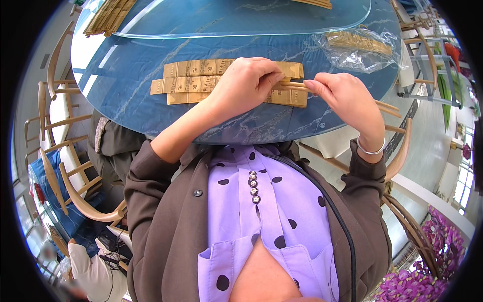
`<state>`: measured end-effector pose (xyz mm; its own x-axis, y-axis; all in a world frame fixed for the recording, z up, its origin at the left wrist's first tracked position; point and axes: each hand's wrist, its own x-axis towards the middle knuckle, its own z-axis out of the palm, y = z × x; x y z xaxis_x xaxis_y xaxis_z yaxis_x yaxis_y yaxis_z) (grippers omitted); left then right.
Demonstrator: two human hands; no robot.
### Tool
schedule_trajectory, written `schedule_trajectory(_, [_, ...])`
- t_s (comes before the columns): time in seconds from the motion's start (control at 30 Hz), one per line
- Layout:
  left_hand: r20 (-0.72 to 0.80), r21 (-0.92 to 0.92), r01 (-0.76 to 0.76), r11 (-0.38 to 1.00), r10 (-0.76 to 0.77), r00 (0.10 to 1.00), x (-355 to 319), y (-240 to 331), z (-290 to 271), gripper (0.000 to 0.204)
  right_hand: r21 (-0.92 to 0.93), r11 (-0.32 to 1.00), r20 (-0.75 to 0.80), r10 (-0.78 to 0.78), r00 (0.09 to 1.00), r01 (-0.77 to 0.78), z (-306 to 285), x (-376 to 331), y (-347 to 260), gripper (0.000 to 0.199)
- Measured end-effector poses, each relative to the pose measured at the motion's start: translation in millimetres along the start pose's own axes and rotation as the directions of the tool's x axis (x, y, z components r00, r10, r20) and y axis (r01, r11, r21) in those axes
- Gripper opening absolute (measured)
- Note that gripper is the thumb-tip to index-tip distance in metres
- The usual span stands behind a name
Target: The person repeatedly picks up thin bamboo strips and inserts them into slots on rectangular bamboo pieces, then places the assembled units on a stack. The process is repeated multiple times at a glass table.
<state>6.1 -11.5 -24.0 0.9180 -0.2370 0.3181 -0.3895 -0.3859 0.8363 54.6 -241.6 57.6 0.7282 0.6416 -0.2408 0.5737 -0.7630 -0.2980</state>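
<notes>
Gold-brown paper sleeves (183, 68) lie in overlapping horizontal rows at the centre of the frame, on the blue marbled bench (133, 95), probably laid flat so their ends are easy to reach. The left hand (274, 78) pinches thumb against fingers at the right end of the middle sleeve (188, 84), seemingly to steady its mouth; whether it also grips wood, I cannot tell. Right of it, the right hand (314, 86) pinches pale chopsticks (295, 86) between thumb and fingers, their far ends jutting out beyond its wrist side, which likely keeps them in line with the sleeve. A clear plastic bag (359, 58) at upper right and a brown bundle (110, 17) at upper left sit apart, presumably leaving the hands working room.
</notes>
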Motion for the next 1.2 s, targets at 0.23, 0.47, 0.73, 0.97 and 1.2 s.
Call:
schedule_trajectory(0.23, [-0.053, 0.099, -0.026, 0.995, 0.032, 0.998, 2.4, 0.0, -4.8, 0.013, 0.298, 0.937, -0.239, -0.110, 0.965, 0.180, 19.6, 3.1, -8.2, 0.029])
schedule_trajectory(0.47, [-0.206, 0.614, -0.137, 0.778, 0.326, 0.923, 2.5, 21.7, -3.4, 0.027, 0.524, 0.832, -0.251, -0.054, 0.966, 0.183, 43.2, 2.7, -16.3, 0.033])
schedule_trajectory(0.73, [-0.351, -0.404, 0.138, 0.904, -0.292, 0.890, -42.6, 44.7, -0.9, 0.023, 0.817, 0.517, -0.343, 0.082, 0.936, 0.254, 42.6, -0.3, -25.9, 0.031])
schedule_trajectory(0.97, [-0.419, -0.639, -0.041, 0.768, -0.304, 0.855, -11.1, 41.0, 0.0, 0.033, 0.716, 0.604, -0.444, 0.007, 0.896, 0.350, 48.3, 14.9, -60.7, 0.030])
schedule_trajectory(1.2, [-0.386, -0.675, -0.051, 0.736, -0.293, 0.875, -11.3, 40.9, -3.6, 0.032, 0.606, 0.709, -0.540, 0.035, 0.841, 0.360, 52.8, 19.4, -77.3, 0.030])
